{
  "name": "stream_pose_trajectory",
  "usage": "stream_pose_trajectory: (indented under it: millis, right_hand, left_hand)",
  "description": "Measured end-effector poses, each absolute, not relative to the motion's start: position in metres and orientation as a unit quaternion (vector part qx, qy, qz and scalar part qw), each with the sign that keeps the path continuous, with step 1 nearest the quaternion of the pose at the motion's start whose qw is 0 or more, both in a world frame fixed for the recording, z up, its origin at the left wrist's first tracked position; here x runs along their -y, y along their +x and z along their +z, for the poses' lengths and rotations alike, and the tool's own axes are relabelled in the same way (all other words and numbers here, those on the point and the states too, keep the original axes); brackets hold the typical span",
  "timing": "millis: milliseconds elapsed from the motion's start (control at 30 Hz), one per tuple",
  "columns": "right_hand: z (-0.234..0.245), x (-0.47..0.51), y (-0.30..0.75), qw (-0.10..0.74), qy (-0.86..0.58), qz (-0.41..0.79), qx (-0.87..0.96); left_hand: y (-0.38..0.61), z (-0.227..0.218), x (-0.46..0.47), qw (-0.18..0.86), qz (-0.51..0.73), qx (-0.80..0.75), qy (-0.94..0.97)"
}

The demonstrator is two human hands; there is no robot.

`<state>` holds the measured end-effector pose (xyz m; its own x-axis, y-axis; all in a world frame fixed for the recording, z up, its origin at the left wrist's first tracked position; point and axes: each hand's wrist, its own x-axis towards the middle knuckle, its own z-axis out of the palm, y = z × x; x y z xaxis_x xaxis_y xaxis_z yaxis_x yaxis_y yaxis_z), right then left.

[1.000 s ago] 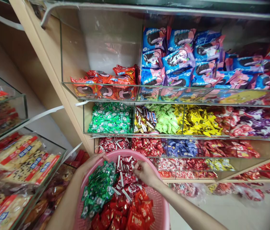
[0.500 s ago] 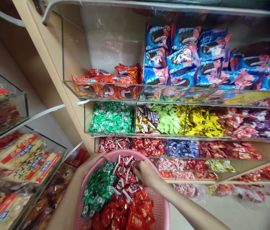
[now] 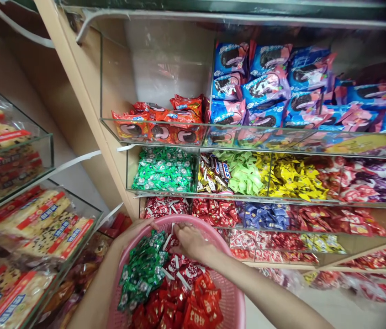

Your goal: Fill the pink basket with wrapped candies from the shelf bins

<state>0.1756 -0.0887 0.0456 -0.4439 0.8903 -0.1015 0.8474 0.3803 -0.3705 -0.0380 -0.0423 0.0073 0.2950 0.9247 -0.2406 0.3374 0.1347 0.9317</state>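
Pink plastic makes up the round basket [image 3: 236, 292], seen in the head view at bottom centre, in front of the sweet shelves [image 3: 213, 264]. The right hand [image 3: 183, 240] has just moved left and now covers much of the upper part of the dark red and white sweets [image 3: 193, 274]; half a second ago it was at their right edge. That suggests the sorting inside the basket is centred on this pile. Whether its fingers are pinching a packet cannot be told. The left hand [image 3: 136, 232] stays clasped on the basket's upper left rim. The dark red packets look small, with white twisted-looking ends; glossy green sweets [image 3: 143, 269] lie to their left and brighter red sweets [image 3: 193, 311] below them.
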Motion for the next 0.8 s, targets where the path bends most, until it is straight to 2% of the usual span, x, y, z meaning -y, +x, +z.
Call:
stream_pose_trajectory:
  millis: [233,367,467,633,700,800]
  right_hand:
    - [0.028,0.098,0.167,-0.002,-0.496,0.102,0.863]
    - [0.037,0.099,0.171,-0.004,-0.472,0.113,0.875]
    - [0.044,0.1,0.178,0.018,-0.463,0.17,0.87]
    - [0.049,0.093,0.188,0.111,-0.421,0.27,0.859]
    - [0.051,0.088,0.187,0.132,-0.395,0.25,0.874]
    - [0.051,0.084,0.183,0.121,-0.375,0.152,0.906]
  left_hand:
    - [-0.037,0.012,0.044,0.543,0.274,-0.529,0.592]
    - [-0.036,0.015,0.046,0.545,0.275,-0.533,0.586]
    - [-0.036,0.015,0.046,0.543,0.273,-0.537,0.585]
    - [-0.038,0.01,0.043,0.543,0.276,-0.533,0.587]
    - [-0.039,0.008,0.043,0.545,0.276,-0.535,0.583]
    - [-0.04,0.006,0.043,0.547,0.276,-0.54,0.577]
